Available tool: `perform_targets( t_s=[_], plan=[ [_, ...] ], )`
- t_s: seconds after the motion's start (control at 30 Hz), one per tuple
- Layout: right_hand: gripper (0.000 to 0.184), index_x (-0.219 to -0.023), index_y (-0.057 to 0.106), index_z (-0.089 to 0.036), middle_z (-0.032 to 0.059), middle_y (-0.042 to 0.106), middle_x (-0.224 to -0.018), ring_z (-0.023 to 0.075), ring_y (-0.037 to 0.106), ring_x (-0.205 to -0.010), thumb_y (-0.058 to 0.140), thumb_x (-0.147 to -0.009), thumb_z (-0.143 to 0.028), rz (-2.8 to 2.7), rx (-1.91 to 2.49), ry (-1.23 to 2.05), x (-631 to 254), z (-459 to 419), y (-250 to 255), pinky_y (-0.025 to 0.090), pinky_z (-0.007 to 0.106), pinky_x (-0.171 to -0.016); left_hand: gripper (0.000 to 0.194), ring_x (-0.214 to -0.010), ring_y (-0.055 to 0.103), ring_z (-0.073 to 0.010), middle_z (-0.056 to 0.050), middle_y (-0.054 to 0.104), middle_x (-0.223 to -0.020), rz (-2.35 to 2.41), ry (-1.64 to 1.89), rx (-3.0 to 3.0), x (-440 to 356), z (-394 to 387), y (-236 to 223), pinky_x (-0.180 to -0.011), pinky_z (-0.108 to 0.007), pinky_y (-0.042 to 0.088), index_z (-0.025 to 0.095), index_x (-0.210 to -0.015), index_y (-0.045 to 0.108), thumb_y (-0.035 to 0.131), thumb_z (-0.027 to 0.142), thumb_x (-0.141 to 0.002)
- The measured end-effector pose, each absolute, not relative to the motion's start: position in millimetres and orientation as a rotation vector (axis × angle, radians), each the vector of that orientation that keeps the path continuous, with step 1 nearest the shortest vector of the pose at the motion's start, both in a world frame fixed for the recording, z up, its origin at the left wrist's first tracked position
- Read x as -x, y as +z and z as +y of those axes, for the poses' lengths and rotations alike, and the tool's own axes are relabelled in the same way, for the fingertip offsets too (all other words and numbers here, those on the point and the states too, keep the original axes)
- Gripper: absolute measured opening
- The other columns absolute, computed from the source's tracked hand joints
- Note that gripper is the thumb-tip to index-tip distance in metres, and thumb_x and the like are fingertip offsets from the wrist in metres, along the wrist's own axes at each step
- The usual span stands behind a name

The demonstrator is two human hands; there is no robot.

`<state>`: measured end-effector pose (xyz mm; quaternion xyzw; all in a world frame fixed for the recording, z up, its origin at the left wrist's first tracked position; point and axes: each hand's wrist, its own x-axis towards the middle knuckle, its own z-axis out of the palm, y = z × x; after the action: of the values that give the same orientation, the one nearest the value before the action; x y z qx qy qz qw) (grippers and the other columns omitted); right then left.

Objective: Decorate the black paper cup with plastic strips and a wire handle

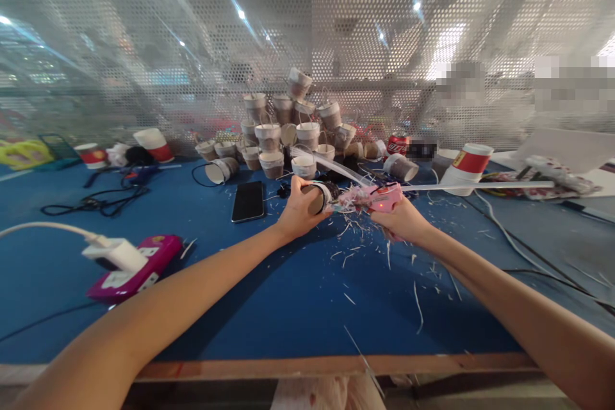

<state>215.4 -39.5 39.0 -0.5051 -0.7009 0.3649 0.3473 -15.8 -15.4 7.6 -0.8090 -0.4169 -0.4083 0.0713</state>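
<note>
We are holding a small pot (313,197) in our left hand (298,213), to the right of the black phone (248,201). Our left thumb and fingers are pinching the pot around its sides. The pot is lying tipped over in our grip, and some of our fingers are hiding under it, so we cannot tell just how they are bending. Our right hand (402,218) is sitting farther right of the phone. Its fingers are curling closed around the handle of a pink glue gun (385,197). The front of the gun is pointing left, close to the small pot, but we cannot tell if the two are touching, because messy stringy bits are getting in the way. A tiny orange light is glowing on the gun.

A big pile of little pots (271,163) is standing behind the phone and to its right. One loose pot (225,170) is lying on its side, just behind the phone and a bit left. A purple power strip (144,269) is sitting in front of the phone on the left, and a white plug (118,255) is sticking into it. Lots of thin white bits (355,230) are lying on the blue table (288,307), right of the phone.
</note>
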Motion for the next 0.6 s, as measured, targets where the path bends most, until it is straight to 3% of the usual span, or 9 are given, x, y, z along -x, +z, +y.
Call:
perform_targets(
  t_s=[0.23,0.37,0.6],
  plan=[
    [0.032,-0.097,0.066,-0.016,-0.0045,0.053,-0.042,0.0074,0.038,-0.026,0.058,-0.066,-0.023,-1.780,1.319,1.013,-213.6,-42.7,41.7,0.033,0.022,-0.027,0.030,-0.099,0.046,-0.0248,-0.010,0.040,-0.103,-1.288,-1.214,2.422,16.1,-14.7,7.6,-0.091,-0.047,0.046,0.016,-0.086,0.056,0.072,0.035,-0.068],
    [0.028,-0.091,0.066,-0.015,0.0009,0.063,-0.052,0.0072,0.040,-0.026,0.061,-0.067,-0.027,-1.755,1.300,1.054,-212.6,-44.8,44.0,0.035,0.023,-0.026,0.030,-0.098,0.045,-0.0237,-0.009,0.039,-0.102,-1.288,-1.226,2.427,16.1,-15.1,8.5,-0.091,-0.046,0.045,0.016,-0.084,0.056,0.071,0.036,-0.068],
    [0.019,-0.080,0.065,-0.016,-0.0059,0.048,-0.041,0.0074,0.040,-0.033,0.058,-0.065,-0.024,-1.790,1.319,0.908,-215.7,-39.2,38.7,0.034,0.021,-0.033,0.029,-0.098,0.043,-0.0226,-0.008,0.039,-0.101,-1.297,-1.224,2.452,16.8,-15.0,9.6,-0.091,-0.045,0.044,0.016,-0.082,0.056,0.070,0.038,-0.069]
  ],
)
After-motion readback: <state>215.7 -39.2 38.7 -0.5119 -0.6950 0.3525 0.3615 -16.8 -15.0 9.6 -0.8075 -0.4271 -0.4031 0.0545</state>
